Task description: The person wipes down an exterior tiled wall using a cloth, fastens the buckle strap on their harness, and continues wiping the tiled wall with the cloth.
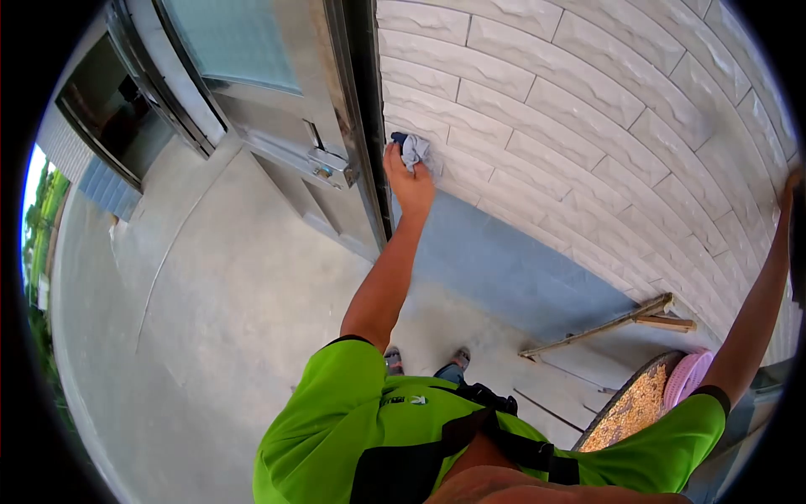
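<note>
A crumpled grey and dark cloth (415, 151) is pressed against the white brick-patterned wall (537, 101), just right of the dark door frame. My left hand (409, 178) holds this cloth, its fingers bent over the cloth's left side. At the far right edge of the view, my right arm reaches up along the wall. Only part of my right hand (792, 186) shows there, beside a dark object, and its fingers cannot be made out.
A metal door (285, 126) with a lock (332, 168) stands left of the wall. At the lower right are wooden sticks (596, 326), a round tray of yellow grains (630, 407) and a pink basket (687, 378). My feet stand on the concrete floor (227, 277).
</note>
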